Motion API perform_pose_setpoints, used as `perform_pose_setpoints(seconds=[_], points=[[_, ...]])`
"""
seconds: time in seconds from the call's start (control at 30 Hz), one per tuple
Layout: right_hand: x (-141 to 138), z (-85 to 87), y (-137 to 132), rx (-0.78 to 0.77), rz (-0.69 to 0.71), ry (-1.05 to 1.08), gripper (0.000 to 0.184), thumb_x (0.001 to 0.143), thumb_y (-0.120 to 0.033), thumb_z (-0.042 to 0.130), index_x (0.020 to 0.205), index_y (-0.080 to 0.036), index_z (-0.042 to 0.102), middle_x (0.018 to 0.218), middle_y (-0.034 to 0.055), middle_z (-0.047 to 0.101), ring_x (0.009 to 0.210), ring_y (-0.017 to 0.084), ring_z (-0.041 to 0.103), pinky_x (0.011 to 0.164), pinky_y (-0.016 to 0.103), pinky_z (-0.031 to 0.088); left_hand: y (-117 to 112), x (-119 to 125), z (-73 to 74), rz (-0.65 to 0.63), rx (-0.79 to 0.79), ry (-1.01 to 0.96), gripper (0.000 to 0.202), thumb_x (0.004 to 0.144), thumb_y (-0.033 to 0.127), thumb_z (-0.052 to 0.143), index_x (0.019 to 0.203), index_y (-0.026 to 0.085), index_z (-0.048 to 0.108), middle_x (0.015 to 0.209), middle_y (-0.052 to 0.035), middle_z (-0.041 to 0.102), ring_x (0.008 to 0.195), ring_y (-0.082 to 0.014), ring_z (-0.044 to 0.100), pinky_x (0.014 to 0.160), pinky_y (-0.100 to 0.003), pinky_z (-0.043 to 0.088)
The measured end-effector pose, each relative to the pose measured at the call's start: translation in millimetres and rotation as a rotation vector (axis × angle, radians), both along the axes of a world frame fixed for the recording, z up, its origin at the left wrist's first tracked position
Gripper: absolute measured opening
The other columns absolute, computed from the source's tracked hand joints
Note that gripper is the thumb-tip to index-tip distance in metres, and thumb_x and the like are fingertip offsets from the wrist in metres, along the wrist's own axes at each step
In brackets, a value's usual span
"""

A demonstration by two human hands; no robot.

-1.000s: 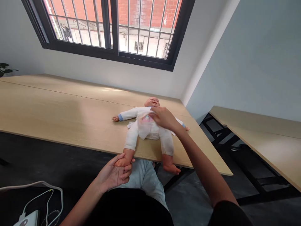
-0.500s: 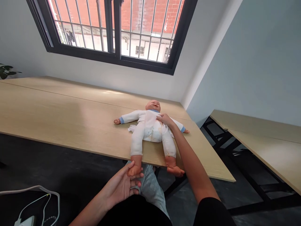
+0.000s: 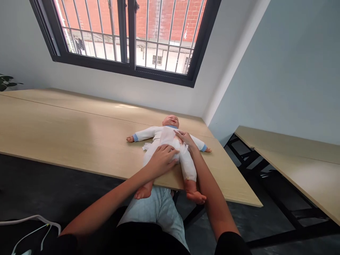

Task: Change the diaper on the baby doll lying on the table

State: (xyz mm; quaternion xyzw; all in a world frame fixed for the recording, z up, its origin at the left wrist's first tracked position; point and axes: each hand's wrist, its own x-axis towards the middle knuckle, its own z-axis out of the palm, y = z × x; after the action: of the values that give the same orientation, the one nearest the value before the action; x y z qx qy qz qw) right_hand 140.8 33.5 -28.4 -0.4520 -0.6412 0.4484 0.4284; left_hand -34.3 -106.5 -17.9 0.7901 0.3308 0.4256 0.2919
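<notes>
A baby doll (image 3: 148, 133) in white clothes with blue cuffs lies on its back on the wooden table (image 3: 79, 138), its feet hanging past the front edge. Around its hips is a white diaper (image 3: 166, 134), the front panel lying up over the belly. My right hand (image 3: 184, 137) pinches the diaper's upper edge on the right side of the belly. With fingers bent but apart, my left hand (image 3: 164, 159) lies over the lower front of the diaper and hides part of it and the top of the doll's left-side leg. A diaper tab (image 3: 146, 146) sticks out at the left hip.
A second table (image 3: 289, 152) with a black frame stands to the right. Behind the doll are the wall and a barred window (image 3: 130, 67). White cables (image 3: 37, 217) run at the lower left, and plant leaves (image 3: 9, 82) show at far left.
My left hand has let go of the doll's left-side foot and moved up onto the diaper front. That foot has shifted a little left. My right hand stays at the diaper's upper edge.
</notes>
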Motion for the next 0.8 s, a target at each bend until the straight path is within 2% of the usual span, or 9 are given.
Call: perform_pose_setpoints(seconds=[0.07, 0.13, 0.2, 0.27, 0.37, 0.47, 0.57, 0.67, 0.8], points=[[4.1, 2.2, -0.3, -0.016, 0.024, 0.085, 0.059, 0.062, -0.069, 0.072, 0.087, -0.016, 0.064, 0.054, -0.0045, 0.053, 0.051, 0.011, 0.047, 0.050, 0.022, 0.035, 21.0, 3.1, -6.3, 0.042, 0.061, 0.054, 0.028, 0.082, 0.020, 0.057, 0.109, 0.023, 0.066, 0.116, -0.0116, 0.058, 0.123, -0.0346, 0.039, 0.112, -0.047, 0.018], [8.0, 7.8, -2.7, 0.010, 0.012, 0.133, 0.065, 0.059, -0.065, 0.076, 0.099, -0.015, 0.064, 0.075, 0.0016, 0.066, 0.072, 0.015, 0.060, 0.064, 0.024, 0.046, 32.3, -0.4, -11.2, 0.104, 0.082, 0.069, 0.034, 0.083, 0.022, 0.056, 0.117, 0.021, 0.062, 0.125, -0.0136, 0.053, 0.129, -0.0346, 0.034, 0.114, -0.046, 0.016], [10.9, 15.2, -10.5, 0.118, -0.105, 0.106, 0.070, 0.057, -0.063, 0.078, 0.105, -0.015, 0.063, 0.098, 0.0080, 0.068, 0.089, 0.020, 0.062, 0.074, 0.028, 0.049, 37.7, -6.8, -12.1, 0.160, 0.041, 0.039, 0.036, 0.083, 0.025, 0.058, 0.119, 0.019, 0.058, 0.127, -0.0148, 0.051, 0.129, -0.0348, 0.034, 0.113, -0.045, 0.017], [12.2, 22.1, -25.3, 0.283, -0.277, -0.003, 0.064, 0.063, -0.062, 0.075, 0.104, -0.015, 0.063, 0.107, 0.0114, 0.067, 0.090, 0.021, 0.062, 0.075, 0.031, 0.049, 42.0, -12.5, -9.9, 0.201, -0.029, -0.026, 0.031, 0.082, 0.028, 0.060, 0.111, 0.019, 0.058, 0.119, -0.0142, 0.054, 0.124, -0.0349, 0.036, 0.112, -0.044, 0.019], [9.9, 27.5, -56.2, 0.479, -0.389, -0.352, 0.044, 0.080, -0.059, 0.063, 0.087, -0.016, 0.066, 0.096, 0.0097, 0.068, 0.084, 0.021, 0.060, 0.078, 0.034, 0.046, 50.8, -18.3, -6.4, 0.293, -0.063, -0.147, 0.014, 0.078, 0.029, 0.065, 0.084, 0.021, 0.055, 0.097, -0.0117, 0.055, 0.117, -0.0365, 0.038, 0.110, -0.045, 0.018], [2.3, 26.5, -82.6, 0.512, -0.403, -0.777, 0.044, 0.089, -0.057, 0.055, 0.075, -0.017, 0.065, 0.083, 0.0102, 0.068, 0.087, 0.026, 0.060, 0.086, 0.040, 0.040, 60.0, -23.3, -7.0, 0.404, -0.056, -0.164, 0.031, 0.073, 0.034, 0.071, 0.065, 0.024, 0.043, 0.079, -0.0084, 0.049, 0.111, -0.0383, 0.039, 0.105, -0.045, 0.019], [-6.8, 22.0, -91.5, 0.451, -0.423, -0.946, 0.049, 0.090, -0.059, 0.053, 0.077, -0.014, 0.067, 0.087, 0.0154, 0.068, 0.094, 0.032, 0.060, 0.088, 0.044, 0.039, 66.3, -27.6, -8.7, 0.503, -0.054, -0.053, 0.040, 0.073, 0.045, 0.072, 0.061, 0.024, 0.040, 0.071, -0.0057, 0.045, 0.099, -0.0354, 0.044, 0.095, -0.042, 0.026], [-13.4, 17.0, -84.0, 0.376, -0.370, -0.762, 0.045, 0.087, -0.058, 0.057, 0.081, -0.014, 0.066, 0.091, 0.0153, 0.068, 0.096, 0.031, 0.061, 0.088, 0.043, 0.041, 70.7, -28.7, -6.4, 0.443, -0.123, -0.092, 0.040, 0.071, 0.047, 0.073, 0.058, 0.022, 0.044, 0.066, -0.0033, 0.045, 0.087, -0.0287, 0.046, 0.084, -0.037, 0.031], [-16.2, 15.4, -68.4, 0.143, -0.186, -0.118, 0.043, 0.069, -0.052, 0.073, 0.088, -0.015, 0.060, 0.094, 0.0105, 0.070, 0.092, 0.026, 0.064, 0.082, 0.035, 0.048, 77.3, -27.6, 3.0, 0.231, -0.267, -0.239, 0.038, 0.071, 0.051, 0.071, 0.068, 0.017, 0.056, 0.068, -0.0017, 0.053, 0.073, -0.0196, 0.049, 0.069, -0.030, 0.034]])
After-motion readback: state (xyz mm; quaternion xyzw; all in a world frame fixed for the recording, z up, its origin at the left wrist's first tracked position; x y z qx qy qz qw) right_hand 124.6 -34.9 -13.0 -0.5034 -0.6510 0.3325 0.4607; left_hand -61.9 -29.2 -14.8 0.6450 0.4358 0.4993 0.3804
